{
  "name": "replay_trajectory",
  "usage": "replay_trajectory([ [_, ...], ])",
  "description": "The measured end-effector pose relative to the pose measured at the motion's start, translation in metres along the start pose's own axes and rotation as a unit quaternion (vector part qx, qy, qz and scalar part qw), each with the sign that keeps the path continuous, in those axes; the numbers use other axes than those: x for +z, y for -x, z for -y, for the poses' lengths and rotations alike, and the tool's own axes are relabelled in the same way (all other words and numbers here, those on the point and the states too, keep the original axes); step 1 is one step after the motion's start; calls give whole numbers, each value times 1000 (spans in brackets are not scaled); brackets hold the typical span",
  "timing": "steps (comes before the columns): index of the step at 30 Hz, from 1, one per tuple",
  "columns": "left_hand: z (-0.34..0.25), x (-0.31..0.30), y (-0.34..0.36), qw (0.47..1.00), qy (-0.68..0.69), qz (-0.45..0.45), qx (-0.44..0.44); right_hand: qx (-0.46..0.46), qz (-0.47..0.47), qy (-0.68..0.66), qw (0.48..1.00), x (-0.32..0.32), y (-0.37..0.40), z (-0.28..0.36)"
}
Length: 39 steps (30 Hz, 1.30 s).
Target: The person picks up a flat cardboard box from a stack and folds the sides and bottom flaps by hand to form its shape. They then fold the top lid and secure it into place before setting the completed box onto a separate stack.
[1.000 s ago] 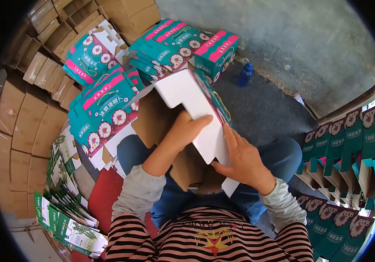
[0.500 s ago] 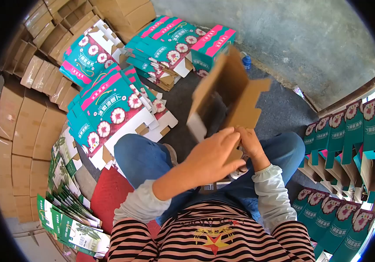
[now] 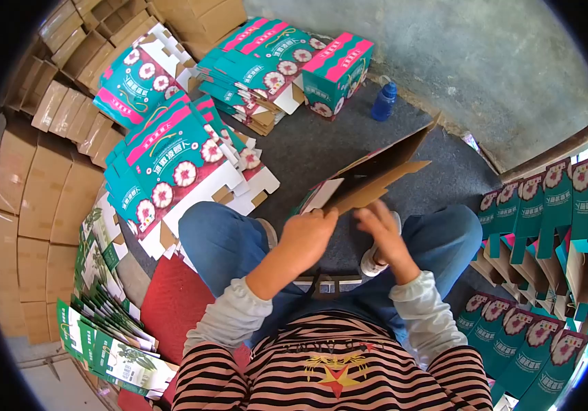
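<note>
Item: half-folded carton blank, brown inside up, held over the knees at 12 o'clock. L hand clamped on its near edge; R hand at same edge, blurred, grip can't tell. Flat teal carton stacks at 10 o'clock, blue bottle at 1.

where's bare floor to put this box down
Bare dark mat between the teal stacks, the blue bottle and the held box; grey concrete beyond the bottle too. Crowded left with cartons, right with folded boxes.
</note>
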<state>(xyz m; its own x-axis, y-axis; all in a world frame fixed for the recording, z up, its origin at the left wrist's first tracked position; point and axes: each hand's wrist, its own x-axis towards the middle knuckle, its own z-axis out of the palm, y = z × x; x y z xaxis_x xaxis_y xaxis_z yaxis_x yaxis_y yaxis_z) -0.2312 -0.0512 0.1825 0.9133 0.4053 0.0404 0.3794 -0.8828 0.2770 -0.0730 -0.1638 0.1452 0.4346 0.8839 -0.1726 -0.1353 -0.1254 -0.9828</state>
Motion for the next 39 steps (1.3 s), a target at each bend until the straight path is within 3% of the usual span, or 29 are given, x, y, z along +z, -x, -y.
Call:
replay_trajectory([
  [1,8,-3,4,1000,6,10,0,-73,-43,36,996,-10,3,5],
  [2,13,-6,7,1000,12,20,-1,-85,-101,24,991,-21,9,14],
  [4,18,-11,10,999,-4,38,-11,-208,-170,274,924,-42,11,42],
  [6,22,-14,9,999,-10,35,4,-306,-134,550,766,-53,5,80],
  [9,27,-16,6,999,25,48,5,-378,-26,652,657,-73,-25,85],
  [12,35,-17,4,997,78,-2,-14,-315,85,698,638,-75,-58,70],
  [13,38,-18,2,994,101,-27,-24,-305,87,705,634,-73,-64,67],
  [16,48,-32,-2,955,250,13,-159,-292,93,717,626,-70,-74,65],
  [20,93,-9,-8,899,398,-52,-177,-304,100,706,631,-75,-84,64],
  [23,127,6,-27,806,498,-77,-309,-301,94,705,635,-77,-87,63],
  [26,128,-14,-39,648,664,-92,-362,-297,85,700,644,-80,-88,65],
  [27,130,-14,-43,657,655,-101,-358,-295,82,698,648,-81,-89,65],
  [30,127,-11,-57,763,508,-123,-380,-267,104,692,663,-84,-95,67],
  [33,139,-1,-66,755,504,-134,-397,-220,133,688,678,-88,-106,67],
  [36,144,24,-75,865,264,-298,-307,-145,169,680,699,-90,-118,69],
  [39,127,23,-80,860,227,-318,-328,-107,190,659,720,-91,-126,74],
])
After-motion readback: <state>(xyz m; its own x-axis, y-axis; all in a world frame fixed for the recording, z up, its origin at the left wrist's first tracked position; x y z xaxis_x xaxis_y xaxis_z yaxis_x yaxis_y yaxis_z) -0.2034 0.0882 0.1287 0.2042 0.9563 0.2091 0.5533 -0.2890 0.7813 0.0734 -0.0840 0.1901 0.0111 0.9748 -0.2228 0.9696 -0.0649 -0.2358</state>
